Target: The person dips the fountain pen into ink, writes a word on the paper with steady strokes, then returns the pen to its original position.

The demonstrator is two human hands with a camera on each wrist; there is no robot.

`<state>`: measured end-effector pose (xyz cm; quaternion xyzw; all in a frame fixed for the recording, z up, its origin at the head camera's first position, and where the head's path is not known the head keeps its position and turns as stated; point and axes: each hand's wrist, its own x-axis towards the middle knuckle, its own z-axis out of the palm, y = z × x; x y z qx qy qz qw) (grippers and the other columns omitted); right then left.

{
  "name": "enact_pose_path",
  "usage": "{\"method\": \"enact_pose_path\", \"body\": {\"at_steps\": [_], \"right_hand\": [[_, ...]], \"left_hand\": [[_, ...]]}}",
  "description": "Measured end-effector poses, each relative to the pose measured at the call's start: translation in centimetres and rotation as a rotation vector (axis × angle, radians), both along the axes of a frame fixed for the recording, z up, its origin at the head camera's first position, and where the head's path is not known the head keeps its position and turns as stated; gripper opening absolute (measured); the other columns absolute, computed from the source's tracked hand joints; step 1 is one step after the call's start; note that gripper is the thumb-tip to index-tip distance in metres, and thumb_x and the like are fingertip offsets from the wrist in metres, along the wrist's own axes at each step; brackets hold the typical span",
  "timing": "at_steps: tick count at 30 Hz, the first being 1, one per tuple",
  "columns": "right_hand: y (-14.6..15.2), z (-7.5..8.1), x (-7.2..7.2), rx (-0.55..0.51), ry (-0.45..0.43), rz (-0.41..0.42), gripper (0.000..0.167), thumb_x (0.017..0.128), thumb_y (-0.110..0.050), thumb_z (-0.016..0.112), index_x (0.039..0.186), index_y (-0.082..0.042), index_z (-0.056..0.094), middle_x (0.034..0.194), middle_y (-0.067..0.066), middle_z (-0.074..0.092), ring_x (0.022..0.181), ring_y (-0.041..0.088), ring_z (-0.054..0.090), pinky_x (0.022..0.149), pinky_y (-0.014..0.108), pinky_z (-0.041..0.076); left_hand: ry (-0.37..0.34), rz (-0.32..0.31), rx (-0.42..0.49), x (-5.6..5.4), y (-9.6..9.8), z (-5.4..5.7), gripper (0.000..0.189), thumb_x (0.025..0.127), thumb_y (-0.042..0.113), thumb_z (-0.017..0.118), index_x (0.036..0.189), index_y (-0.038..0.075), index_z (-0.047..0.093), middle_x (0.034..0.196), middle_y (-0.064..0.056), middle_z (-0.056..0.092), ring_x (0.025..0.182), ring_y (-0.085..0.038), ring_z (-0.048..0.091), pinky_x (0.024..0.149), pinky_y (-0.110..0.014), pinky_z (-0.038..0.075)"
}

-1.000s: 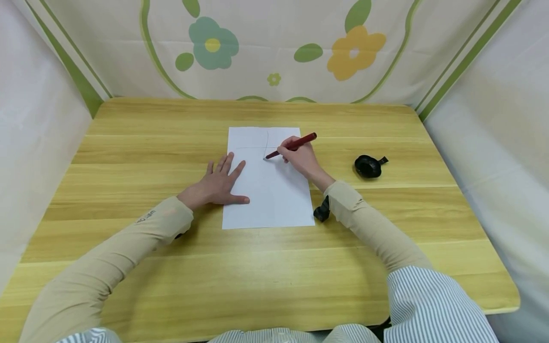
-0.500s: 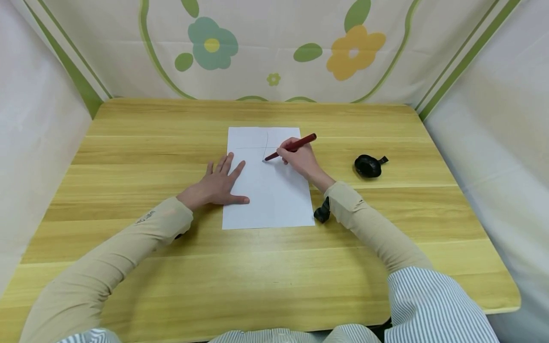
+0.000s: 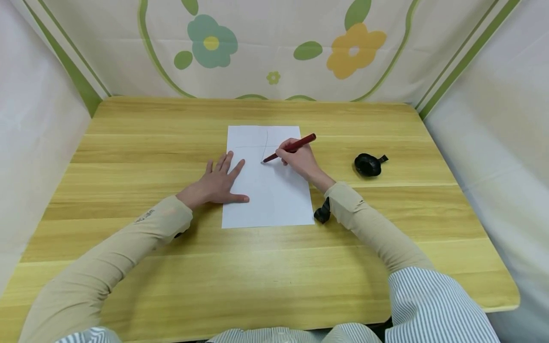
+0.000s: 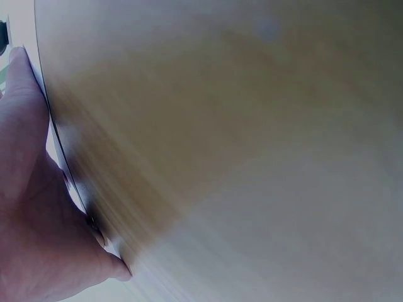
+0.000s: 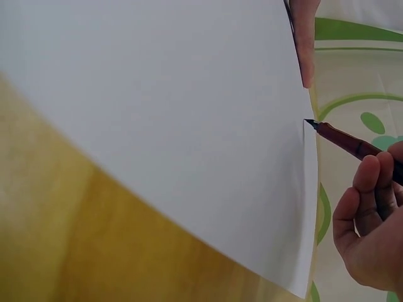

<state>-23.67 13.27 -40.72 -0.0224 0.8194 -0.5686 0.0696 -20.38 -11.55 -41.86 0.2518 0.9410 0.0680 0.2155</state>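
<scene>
A white sheet of paper [image 3: 270, 200] lies flat on the wooden table, with a thin horizontal line and a curved vertical line crossing near its top. My right hand [image 3: 302, 159] pinches a dark red fountain pen [image 3: 296, 145]. The pen's nib touches the paper at the lower end of the vertical line; in the right wrist view the pen [image 5: 346, 139] has a dark pointed nib. My left hand [image 3: 216, 185] rests on the paper's left edge, fingers spread and straight. Only part of the left hand [image 4: 38, 207] shows in the left wrist view.
A small round black object with a tab [image 3: 367, 165] sits on the wooden table [image 3: 274, 276] to the right of the paper. A black wrist device [image 3: 322, 211] hangs under my right sleeve. A flower-patterned cloth [image 3: 274, 47] stands behind the table.
The pen's tip has slid slightly down and left, and the vertical line has grown longer with it. My left hand keeps its place on the paper.
</scene>
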Motion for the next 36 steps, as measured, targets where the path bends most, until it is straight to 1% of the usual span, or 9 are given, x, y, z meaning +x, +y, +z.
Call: {"method": "enact_pose_path", "body": {"at_steps": [6,15,22,29,36], "right_hand": [[0.0,-0.1,0.1,-0.004,0.008,0.016,0.01,0.088,-0.017,0.063,0.089,-0.007,0.063,0.068,0.003,0.06,0.061,0.014,0.055,0.059,0.025,0.038],[-0.2,-0.1,0.6,-0.039,-0.002,0.048,0.01,0.087,-0.017,0.063,0.088,-0.006,0.062,0.064,-0.001,0.058,0.061,0.014,0.054,0.059,0.025,0.038],[-0.4,0.0,0.7,-0.036,-0.011,0.057,0.01,0.088,-0.016,0.062,0.088,-0.007,0.062,0.063,0.0,0.058,0.061,0.015,0.053,0.057,0.025,0.035],[-0.3,0.0,0.9,-0.033,-0.009,0.068,0.01,0.088,-0.016,0.062,0.088,-0.007,0.062,0.064,0.0,0.058,0.061,0.015,0.054,0.058,0.025,0.036],[-0.3,-0.2,1.0,-0.035,0.001,0.081,0.009,0.088,-0.016,0.062,0.088,-0.007,0.062,0.062,-0.001,0.057,0.06,0.014,0.054,0.057,0.025,0.035]], "left_hand": [[-0.001,-0.002,-0.003,-0.1,0.0,-0.1,0.107,0.081,0.068,0.055,0.153,0.014,-0.003,0.156,-0.023,-0.018,0.145,-0.041,-0.014,0.111,-0.067,-0.001],[-0.005,0.003,-0.019,-0.2,0.0,-0.3,0.108,0.081,0.07,0.053,0.153,0.014,-0.004,0.156,-0.022,-0.02,0.145,-0.04,-0.015,0.111,-0.067,-0.002],[-0.01,0.003,-0.013,-0.1,0.1,0.0,0.108,0.081,0.069,0.054,0.153,0.014,-0.004,0.156,-0.022,-0.02,0.145,-0.04,-0.015,0.111,-0.067,-0.002],[-0.01,0.004,-0.014,0.0,0.1,0.0,0.107,0.081,0.069,0.054,0.153,0.014,-0.003,0.156,-0.023,-0.019,0.145,-0.04,-0.014,0.111,-0.067,-0.001],[-0.014,0.006,-0.013,0.1,0.1,0.1,0.107,0.081,0.069,0.054,0.153,0.014,-0.004,0.156,-0.023,-0.019,0.145,-0.04,-0.015,0.11,-0.067,-0.001]]}}
